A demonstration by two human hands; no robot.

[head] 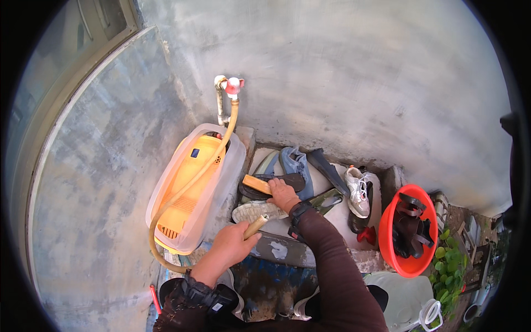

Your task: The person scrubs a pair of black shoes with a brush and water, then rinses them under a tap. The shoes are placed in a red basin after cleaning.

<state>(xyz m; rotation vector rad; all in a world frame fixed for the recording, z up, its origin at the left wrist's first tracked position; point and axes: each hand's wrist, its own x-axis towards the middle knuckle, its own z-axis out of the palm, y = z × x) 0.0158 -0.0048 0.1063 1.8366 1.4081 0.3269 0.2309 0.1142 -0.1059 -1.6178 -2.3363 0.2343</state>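
Note:
My left hand (230,247) is closed around the free end of a tan rubber hose (257,226), which loops back up to a red-and-white tap (233,86) on the wall. In my right hand (284,195) is an orange-brown brush (256,184), its bristles hidden, over a dark sandal (294,181) in the basin. Beside it lie blue-grey sneakers (295,159), a shoe with its pale sole up (252,211), a dark grey shoe (327,170), a green strappy shoe (327,200) and a white laced sneaker (357,193).
On the left, a clear plastic tub (238,155) holds a yellow plastic basket (186,186). A red basin (383,232) with dark sandals stands at the right, above a translucent plastic jug (398,294). The raised basin edge (286,249) runs before me; a grey wall (352,83) rises behind.

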